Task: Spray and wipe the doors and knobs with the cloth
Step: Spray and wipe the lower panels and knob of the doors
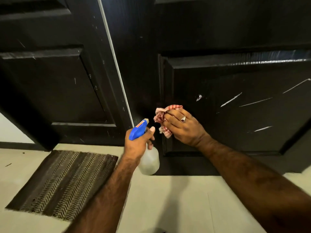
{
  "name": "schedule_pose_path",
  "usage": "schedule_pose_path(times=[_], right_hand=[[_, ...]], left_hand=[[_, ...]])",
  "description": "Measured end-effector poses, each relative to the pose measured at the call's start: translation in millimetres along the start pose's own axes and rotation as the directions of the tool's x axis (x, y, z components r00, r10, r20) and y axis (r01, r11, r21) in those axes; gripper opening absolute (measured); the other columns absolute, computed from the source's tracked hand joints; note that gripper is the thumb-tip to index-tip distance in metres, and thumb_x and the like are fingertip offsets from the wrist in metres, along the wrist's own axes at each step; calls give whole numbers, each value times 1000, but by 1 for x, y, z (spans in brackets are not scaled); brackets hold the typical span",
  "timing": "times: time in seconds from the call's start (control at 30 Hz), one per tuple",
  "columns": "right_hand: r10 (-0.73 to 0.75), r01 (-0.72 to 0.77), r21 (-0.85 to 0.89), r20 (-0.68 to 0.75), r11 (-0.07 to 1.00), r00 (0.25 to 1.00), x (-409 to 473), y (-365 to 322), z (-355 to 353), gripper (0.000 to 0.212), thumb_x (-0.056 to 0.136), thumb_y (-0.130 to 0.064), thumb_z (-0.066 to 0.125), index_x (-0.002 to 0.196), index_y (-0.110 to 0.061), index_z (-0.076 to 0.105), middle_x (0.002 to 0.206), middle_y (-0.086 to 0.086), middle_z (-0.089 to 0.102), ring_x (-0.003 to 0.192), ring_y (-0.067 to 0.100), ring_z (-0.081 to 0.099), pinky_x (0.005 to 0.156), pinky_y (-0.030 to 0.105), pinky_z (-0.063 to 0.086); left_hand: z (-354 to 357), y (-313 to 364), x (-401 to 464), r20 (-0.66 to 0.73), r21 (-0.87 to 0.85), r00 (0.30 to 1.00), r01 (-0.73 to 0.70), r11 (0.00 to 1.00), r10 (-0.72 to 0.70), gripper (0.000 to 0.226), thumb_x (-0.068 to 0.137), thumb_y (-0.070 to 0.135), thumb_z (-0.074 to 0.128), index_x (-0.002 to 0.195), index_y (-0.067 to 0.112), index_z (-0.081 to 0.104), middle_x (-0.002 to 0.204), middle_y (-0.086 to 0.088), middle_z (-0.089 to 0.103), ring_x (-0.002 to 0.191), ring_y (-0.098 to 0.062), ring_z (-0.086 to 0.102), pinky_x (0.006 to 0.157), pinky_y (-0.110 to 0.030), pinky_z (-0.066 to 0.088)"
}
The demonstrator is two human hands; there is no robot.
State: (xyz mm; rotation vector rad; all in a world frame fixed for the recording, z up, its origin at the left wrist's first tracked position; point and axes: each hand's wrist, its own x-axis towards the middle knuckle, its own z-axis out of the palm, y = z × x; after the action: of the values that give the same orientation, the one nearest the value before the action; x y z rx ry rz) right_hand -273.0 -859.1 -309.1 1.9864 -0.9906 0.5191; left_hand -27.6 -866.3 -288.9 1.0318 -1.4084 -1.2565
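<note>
Right hand: my right hand [183, 127] lies with fingers fairly straight over the cloth [164, 118], pressing it flat against the lower panel of the right door [235, 101], just right of frame centre; a ring [183, 119] sits on one finger.
Left hand: my left hand [138, 142] is wrapped round the neck of the spray bottle [148, 158], gripping it, forefinger stretched out by the trigger.
Cloth: red-and-white checked, bunched, sticking out past my fingertips to the left and below, at the panel's left edge.
Spray bottle: its long axis runs from the pale body at lower right up to the blue head [138, 130]; the nozzle points to the upper right, towards the door stile beside the cloth. It is just left of the cloth, not touching it.
Doors: two dark panelled doors fill the upper frame; the left door [50, 84] meets the right at a pale strip [117, 64] slanting from top centre down to the bottle.
Marks: white scratches streak the right panel at centre right.
Floor: pale floor [176, 199] across the bottom.
Mat: a zigzag-patterned doormat [64, 182] lies at lower left before the left door, well clear of my hands.
In the way: nothing lies between cloth and panel that I can see; my hand hides the spot under it.
</note>
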Motion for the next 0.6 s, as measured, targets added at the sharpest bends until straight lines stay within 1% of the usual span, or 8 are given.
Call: schedule_pose_path(times=[0.1, 0.17, 0.27, 0.37, 0.43, 0.47, 0.53, 0.6], right_hand=[[38, -36, 28, -53, 999, 998, -8, -11, 14, 24, 102, -19, 66, 121, -8, 77, 132, 15, 71, 129, 37, 63, 121, 52, 35], [-30, 35, 104, -46, 994, 998, -31, -22, 25, 23, 106, -15, 62, 120, -5, 77, 129, 16, 73, 126, 38, 66, 119, 53, 39], [-107, 100, 180, 31, 979, 994, -80, -53, 59, 29, 109, -13, 54, 119, 0, 78, 124, 16, 75, 121, 37, 69, 118, 53, 43], [-104, 71, 164, 201, 984, 974, -119, -100, 98, 31, 104, -15, 61, 129, 0, 73, 130, 17, 72, 128, 39, 64, 125, 52, 34], [-23, -30, 186, 276, 982, 961, -133, -121, 104, 37, 107, -16, 52, 136, 0, 68, 135, 21, 69, 128, 40, 65, 123, 50, 38], [29, -91, 206, 289, 974, 957, -133, -124, 103, 39, 111, -16, 43, 136, 1, 68, 135, 22, 69, 127, 39, 66, 119, 49, 45], [49, -114, 241, 259, 964, 965, -130, -120, 101, 46, 115, -15, 30, 134, 1, 69, 134, 22, 70, 125, 38, 68, 111, 48, 53], [-12, -40, 219, 229, 975, 973, -133, -114, 98, 40, 113, -13, 38, 135, -1, 70, 134, 19, 70, 126, 35, 67, 115, 46, 50]], left_hand=[[7, -21, 0, 14, 22, 999, 33, 999, -33, 31, 98, 14, 74, 83, -10, 62, 68, -17, 63, 46, -24, 54, 48, -31, 51], [11, -32, -2, 23, 17, 998, 57, 998, -57, 28, 98, 14, 74, 82, -7, 63, 67, -16, 63, 46, -24, 53, 47, -30, 50], [14, -45, -1, 29, 33, 996, 81, 996, -82, 26, 98, 15, 73, 86, -6, 65, 65, -12, 63, 47, -22, 52, 49, -30, 51], [12, -65, 5, 10, 49, 995, 101, 994, -102, 28, 98, 15, 74, 85, -9, 65, 65, -17, 63, 46, -23, 52, 53, -31, 52], [12, -75, 5, 11, 63, 992, 122, 991, -123, 27, 97, 15, 75, 84, -6, 65, 65, -19, 63, 46, -25, 52, 53, -33, 51], [13, -78, 5, 14, 70, 992, 123, 990, -124, 26, 97, 15, 75, 82, -4, 65, 65, -20, 62, 46, -25, 51, 52, -33, 51], [17, -83, 5, 42, 88, 991, 125, 988, -129, 27, 97, 14, 75, 79, -3, 65, 65, -26, 60, 46, -25, 51, 53, -31, 50], [23, -89, 4, 100, 129, 985, 126, 984, -140, 30, 96, 19, 78, 79, -4, 66, 66, -29, 60, 48, -26, 52, 55, -31, 51]])
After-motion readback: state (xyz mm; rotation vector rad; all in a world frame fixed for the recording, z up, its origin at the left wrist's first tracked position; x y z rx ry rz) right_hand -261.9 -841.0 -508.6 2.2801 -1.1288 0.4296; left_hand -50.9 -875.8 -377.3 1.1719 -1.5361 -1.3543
